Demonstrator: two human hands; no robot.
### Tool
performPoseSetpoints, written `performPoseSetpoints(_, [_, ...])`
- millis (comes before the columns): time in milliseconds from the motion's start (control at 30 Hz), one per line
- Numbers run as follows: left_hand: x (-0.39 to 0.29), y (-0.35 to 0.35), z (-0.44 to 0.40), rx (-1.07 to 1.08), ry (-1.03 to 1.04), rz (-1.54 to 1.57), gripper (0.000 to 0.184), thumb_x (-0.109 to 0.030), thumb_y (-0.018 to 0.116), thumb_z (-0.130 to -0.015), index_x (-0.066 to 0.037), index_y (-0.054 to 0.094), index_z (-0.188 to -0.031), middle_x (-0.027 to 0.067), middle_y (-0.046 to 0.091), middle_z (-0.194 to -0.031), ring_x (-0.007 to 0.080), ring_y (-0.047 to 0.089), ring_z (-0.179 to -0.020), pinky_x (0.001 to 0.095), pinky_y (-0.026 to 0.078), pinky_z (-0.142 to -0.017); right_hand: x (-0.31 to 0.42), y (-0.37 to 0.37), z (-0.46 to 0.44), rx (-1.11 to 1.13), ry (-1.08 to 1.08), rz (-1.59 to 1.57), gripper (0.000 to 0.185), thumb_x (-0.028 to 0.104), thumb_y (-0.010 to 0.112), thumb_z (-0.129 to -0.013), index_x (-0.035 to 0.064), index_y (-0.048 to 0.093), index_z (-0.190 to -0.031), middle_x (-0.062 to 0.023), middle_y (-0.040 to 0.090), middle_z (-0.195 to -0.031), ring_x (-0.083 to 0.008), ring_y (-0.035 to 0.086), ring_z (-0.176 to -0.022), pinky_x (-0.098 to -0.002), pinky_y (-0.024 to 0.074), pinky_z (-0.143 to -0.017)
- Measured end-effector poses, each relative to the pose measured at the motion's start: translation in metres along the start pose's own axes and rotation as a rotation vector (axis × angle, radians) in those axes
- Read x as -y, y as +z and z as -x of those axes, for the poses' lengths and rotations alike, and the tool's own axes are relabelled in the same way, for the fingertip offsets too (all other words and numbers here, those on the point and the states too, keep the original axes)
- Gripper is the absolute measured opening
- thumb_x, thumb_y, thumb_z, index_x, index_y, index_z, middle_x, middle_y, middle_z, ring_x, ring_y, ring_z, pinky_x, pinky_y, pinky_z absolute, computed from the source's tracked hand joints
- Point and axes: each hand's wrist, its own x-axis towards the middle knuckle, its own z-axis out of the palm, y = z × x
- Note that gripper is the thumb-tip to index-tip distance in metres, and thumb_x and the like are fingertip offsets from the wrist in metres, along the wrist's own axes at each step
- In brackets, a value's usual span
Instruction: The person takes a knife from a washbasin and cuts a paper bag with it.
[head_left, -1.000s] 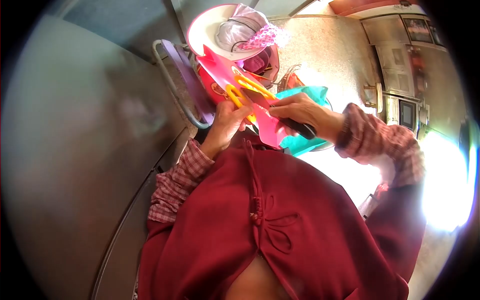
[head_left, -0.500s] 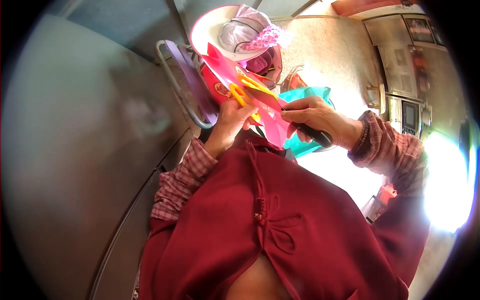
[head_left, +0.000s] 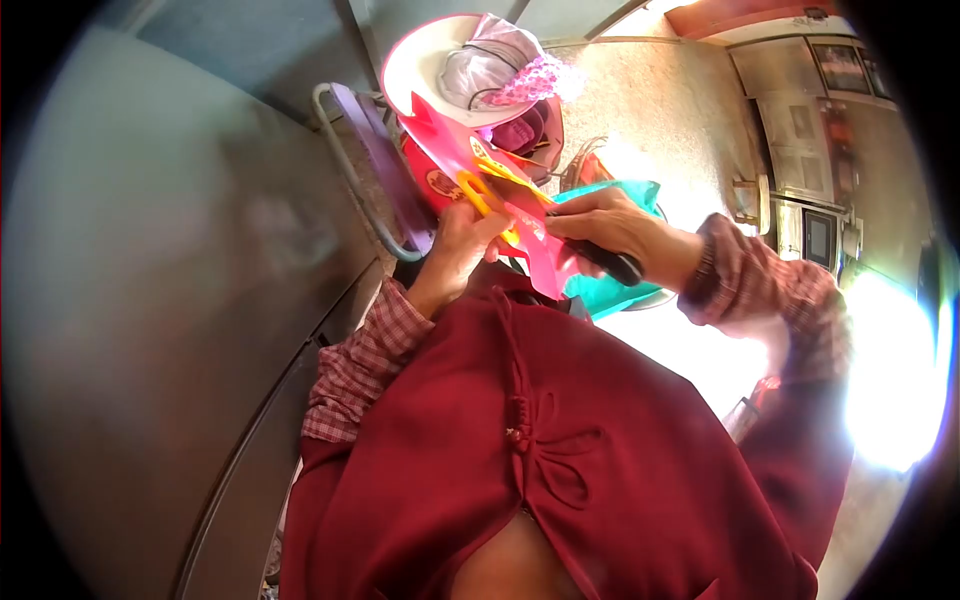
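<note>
My right hand [head_left: 610,228] is closed around the black handle of a knife [head_left: 622,264]. Its dark blade lies over a bright pink folded sheet [head_left: 545,258] with small printed marks. My left hand [head_left: 462,243] grips that sheet near a yellow looped piece [head_left: 478,192], fingers bent around its lower edge. The blade's tip is close to the yellow piece; whether it touches or cuts it I cannot make out. My left fingertips are partly hidden behind the pink and yellow pieces.
Beyond my hands a white, pink-rimmed round hat or basin [head_left: 412,62] holds a pale wrapped bundle [head_left: 482,75]. A teal bag [head_left: 615,290] hangs beside my right hand. At left are a purple panel [head_left: 378,150], a grey metal tube frame [head_left: 340,165] and a large smooth panel [head_left: 150,300].
My right hand has shifted slightly left with the knife, toward my left hand. My left hand keeps its grip almost unmoved.
</note>
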Motion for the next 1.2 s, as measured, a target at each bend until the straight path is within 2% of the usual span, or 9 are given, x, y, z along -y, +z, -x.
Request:
performPoseSetpoints(133, [0.002,0.0,0.002,-0.006,-0.003,-0.032,0.017,-0.016,0.06,-0.086,0.0,0.063,-0.083,0.0035,0.062,-0.071,0.0065,0.049,-0.05,0.0209,0.039,-0.046,-0.008,0.008,-0.021,-0.033,0.097,-0.036,0.025,0.021,0.056,-0.095,-0.0028,0.065,-0.094,-0.0025,0.06,-0.065,-0.0059,0.055,-0.051,-0.0202,0.042,-0.044])
performPoseSetpoints(200, [0.006,-0.001,0.003,-0.004,0.006,-0.01,0.017,-0.017,0.06,-0.086,0.0,0.063,-0.083,0.0039,0.062,-0.07,0.0068,0.049,-0.05,0.021,0.039,-0.045,-0.017,0.001,-0.012,-0.031,-0.004,0.018,0.025,0.021,0.058,-0.093,-0.003,0.065,-0.092,-0.0041,0.062,-0.064,-0.0077,0.056,-0.048,-0.0212,0.0421,-0.042])
performPoseSetpoints(267, [0.006,-0.001,0.002,-0.009,0.01,-0.007,0.018,-0.016,0.06,-0.086,0.001,0.063,-0.083,0.0041,0.062,-0.069,0.0069,0.049,-0.05,0.021,0.038,-0.045,-0.001,0.002,0.006,-0.063,0.118,-0.085,0.023,0.019,0.058,-0.093,-0.0025,0.065,-0.09,-0.0051,0.062,-0.063,-0.0083,0.056,-0.047,-0.0214,0.0423,-0.041])
performPoseSetpoints(500, [0.006,-0.003,-0.001,0.005,0.013,-0.005,0.019,-0.02,0.062,-0.087,-0.001,0.063,-0.085,0.0053,0.063,-0.069,0.0082,0.052,-0.051,0.0211,0.04,-0.046,-0.015,0.006,-0.019,-0.031,0.007,-0.042,0.024,0.02,0.059,-0.092,-0.0031,0.067,-0.093,-0.0045,0.06,-0.063,-0.0086,0.057,-0.049,-0.0216,0.0445,-0.043])
performPoseSetpoints(700, [0.017,-0.011,0.005,-0.074,0.046,-0.06,0.017,-0.02,0.062,-0.085,-0.003,0.064,-0.083,0.0036,0.064,-0.073,0.0088,0.054,-0.055,0.0211,0.042,-0.05,-0.031,0.015,0.008,-0.096,-0.03,-0.068,0.033,0.028,0.056,-0.094,-0.0036,0.065,-0.1,-0.0049,0.062,-0.071,-0.0095,0.059,-0.051,-0.0217,0.0454,-0.044])
performPoseSetpoints(767, [0.021,-0.013,0.006,-0.121,0.014,-0.088,0.016,-0.02,0.061,-0.085,-0.004,0.065,-0.082,0.0031,0.064,-0.075,0.009,0.055,-0.057,0.0213,0.043,-0.051,-0.037,0.015,0.013,-0.084,0.003,-0.01,0.04,0.034,0.05,-0.099,-0.0025,0.063,-0.108,-0.0032,0.066,-0.082,-0.0062,0.059,-0.061,-0.0201,0.0466,-0.052])
performPoseSetpoints(967, [0.016,0.002,0.012,-0.231,0.054,-0.109,0.015,-0.02,0.061,-0.085,-0.006,0.065,-0.082,0.0029,0.065,-0.078,0.0102,0.056,-0.059,0.0215,0.044,-0.053,-0.074,0.017,0.009,-0.079,-0.064,-0.357,0.036,0.03,0.055,-0.098,-0.0036,0.061,-0.106,-0.0109,0.068,-0.093,-0.0106,0.064,-0.063,-0.0224,0.0513,-0.05])
performPoseSetpoints(1067, [0.024,0.007,0.01,-0.309,0.161,-0.072,0.019,-0.014,0.061,-0.084,0.003,0.066,-0.089,0.0076,0.067,-0.078,0.0122,0.064,-0.062,0.0246,0.051,-0.051,-0.081,0.025,0.013,-0.126,-0.05,-0.439,0.035,0.029,0.056,-0.097,-0.0039,0.061,-0.107,-0.012,0.069,-0.094,-0.011,0.064,-0.062,-0.021,0.0512,-0.049])
performPoseSetpoints(1200, [0.029,0.008,0.006,-0.319,0.126,-0.076,0.017,-0.013,0.061,-0.083,0.002,0.064,-0.091,0.0068,0.066,-0.084,0.0125,0.064,-0.068,0.0256,0.052,-0.054,-0.091,0.024,0.012,-0.089,-0.036,-0.507,0.036,0.031,0.057,-0.097,-0.0036,0.06,-0.108,-0.0115,0.07,-0.092,-0.0099,0.063,-0.06,-0.0192,0.0499,-0.046])
